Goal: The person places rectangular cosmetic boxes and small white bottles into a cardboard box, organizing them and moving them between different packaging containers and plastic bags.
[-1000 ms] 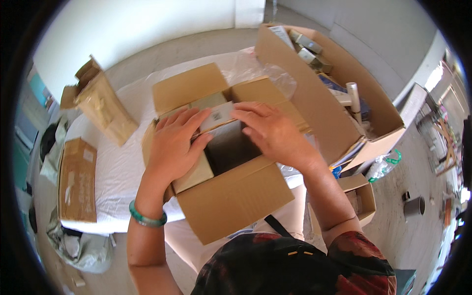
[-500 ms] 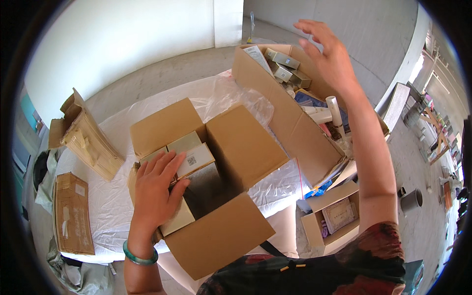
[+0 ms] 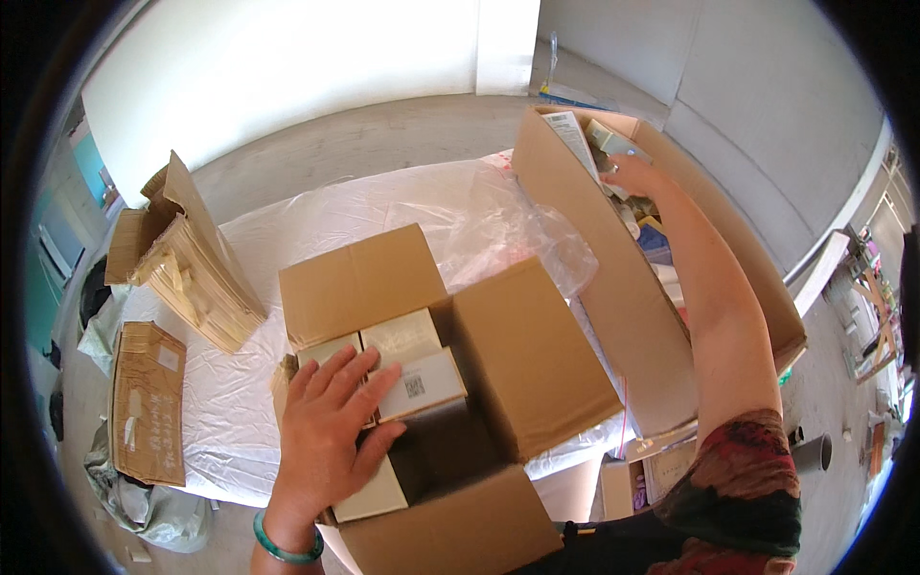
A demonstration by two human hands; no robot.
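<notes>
Cartons of pale-gold card (image 3: 401, 333) packed in open-flapped brown cardboard box (image 3: 532, 359) | left hand (image 3: 329, 422) laid open across them, nothing gripped | right hand (image 3: 636, 179) half-curled inside long tan cardboard bin (image 3: 613, 297), grip cannot be told

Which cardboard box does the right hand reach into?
The long box, upper right; the left hand is at the middle box; the rest have no hand.

Small pale boxes (image 3: 437, 379) (one code-printed), perhaps four, partly hidden, inside an open brown carton (image 3: 532, 359)
</notes>
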